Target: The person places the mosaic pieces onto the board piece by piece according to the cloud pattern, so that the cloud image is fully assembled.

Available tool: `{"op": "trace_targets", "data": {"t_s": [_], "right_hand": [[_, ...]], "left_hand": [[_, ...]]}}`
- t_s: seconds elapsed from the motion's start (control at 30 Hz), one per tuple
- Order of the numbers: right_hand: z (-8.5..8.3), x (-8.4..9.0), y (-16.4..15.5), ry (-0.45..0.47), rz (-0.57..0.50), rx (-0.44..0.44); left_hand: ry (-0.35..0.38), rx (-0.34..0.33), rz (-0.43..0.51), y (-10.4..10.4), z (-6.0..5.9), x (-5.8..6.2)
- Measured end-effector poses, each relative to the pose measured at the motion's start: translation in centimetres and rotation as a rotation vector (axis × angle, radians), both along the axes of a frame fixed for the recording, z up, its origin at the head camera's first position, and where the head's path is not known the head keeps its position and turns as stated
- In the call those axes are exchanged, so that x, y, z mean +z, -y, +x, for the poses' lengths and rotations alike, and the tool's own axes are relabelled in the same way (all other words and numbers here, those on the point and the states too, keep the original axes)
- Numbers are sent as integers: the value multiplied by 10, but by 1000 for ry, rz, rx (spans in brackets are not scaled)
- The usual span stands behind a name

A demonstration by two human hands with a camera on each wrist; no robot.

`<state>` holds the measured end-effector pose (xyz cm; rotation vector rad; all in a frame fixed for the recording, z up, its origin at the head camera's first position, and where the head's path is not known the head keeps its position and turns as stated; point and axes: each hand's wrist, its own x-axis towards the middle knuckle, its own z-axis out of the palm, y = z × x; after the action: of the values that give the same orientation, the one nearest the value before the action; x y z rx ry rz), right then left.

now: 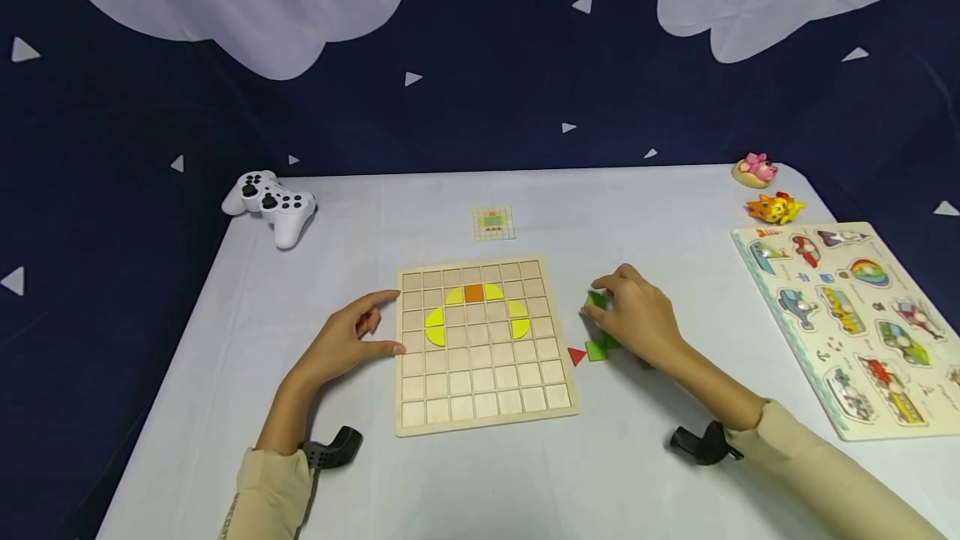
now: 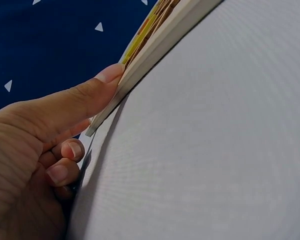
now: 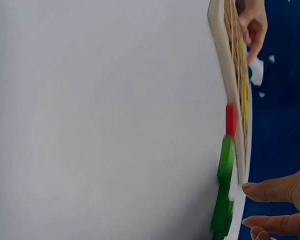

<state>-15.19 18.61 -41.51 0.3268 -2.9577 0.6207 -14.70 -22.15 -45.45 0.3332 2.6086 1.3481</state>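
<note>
Wooden grid board (image 1: 483, 382) lies flat on the white table (image 1: 480, 490), in front of the person. On it I count six yellow pieces (image 1: 521, 329) with rounded edges, plus one orange square (image 1: 474, 293) up toward the board's far edge.

Left hand (image 1: 341, 346) is at the board's left edge: thumb and forefinger spread apart, both at the rim, thumb touching it, the other fingers curled in.

Right hand (image 1: 637, 315) is just off the board's right side, over green pieces (image 1: 596, 350), partly hiding them. Thumb and forefinger apart; the wrist view shows no piece in the gap. Can't tell if the fingers touch a green piece. Red triangle (image 1: 576, 356) sits between the board and the green pieces, just beside the board's right edge.

Beyond the board's far edge, a small pattern card (image 1: 492, 223). Past the board's far left corner, a white game controller (image 1: 281, 205). Well to the board's right, a picture puzzle (image 1: 821, 348), with a pink toy (image 1: 756, 169) and an orange-yellow toy (image 1: 775, 209) behind it.
</note>
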Motion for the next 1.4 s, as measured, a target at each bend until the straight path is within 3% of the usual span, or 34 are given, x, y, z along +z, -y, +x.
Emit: {"op": "trace_targets", "data": {"t_s": [0.23,0.53,0.77,1.4], "right_hand": [[-2,-3,-15,51,10,-10],[-7,-9,-22,28,24,72],[-12,-8,-22,64,-54,97],[-17,0,48,16,-71,332]], "left_hand": [[-12,3,-12,1,0,-1],[-15,2,-9,2,0,-1],[-14,-7,-11,1,0,-1],[-10,-10,-5,1,0,-1]]}}
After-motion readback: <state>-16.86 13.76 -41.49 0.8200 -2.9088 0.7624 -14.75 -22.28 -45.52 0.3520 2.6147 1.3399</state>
